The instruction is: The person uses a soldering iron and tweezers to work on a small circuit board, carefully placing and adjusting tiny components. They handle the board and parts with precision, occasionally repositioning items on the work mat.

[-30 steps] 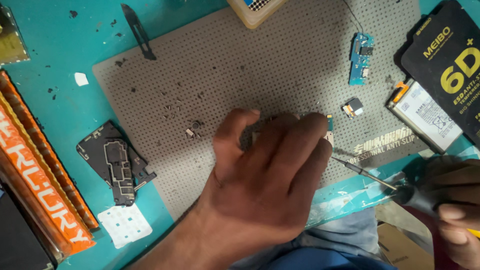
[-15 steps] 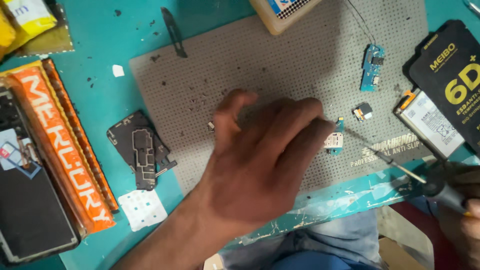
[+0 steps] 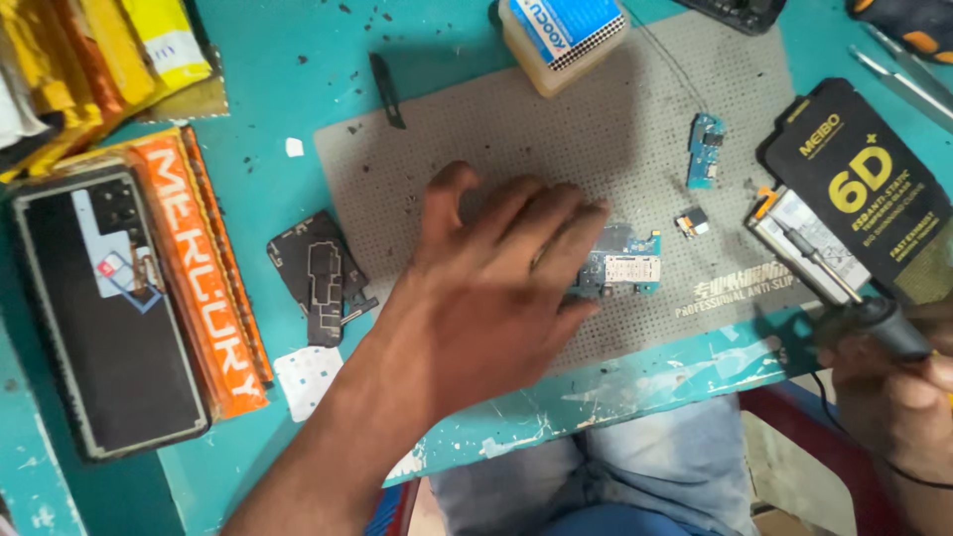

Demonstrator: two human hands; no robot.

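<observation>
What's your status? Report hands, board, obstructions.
Left hand open, flat on grey mat, fingertips at circuit board. Right hand gripping soldering iron, tip off the board. Small blue board and tiny part lie apart.

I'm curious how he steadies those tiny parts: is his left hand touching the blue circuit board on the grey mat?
Touching. In the head view, the fingertips of the left hand rest on the left end of the blue circuit board, covering that edge, with no gap showing between them.
</observation>
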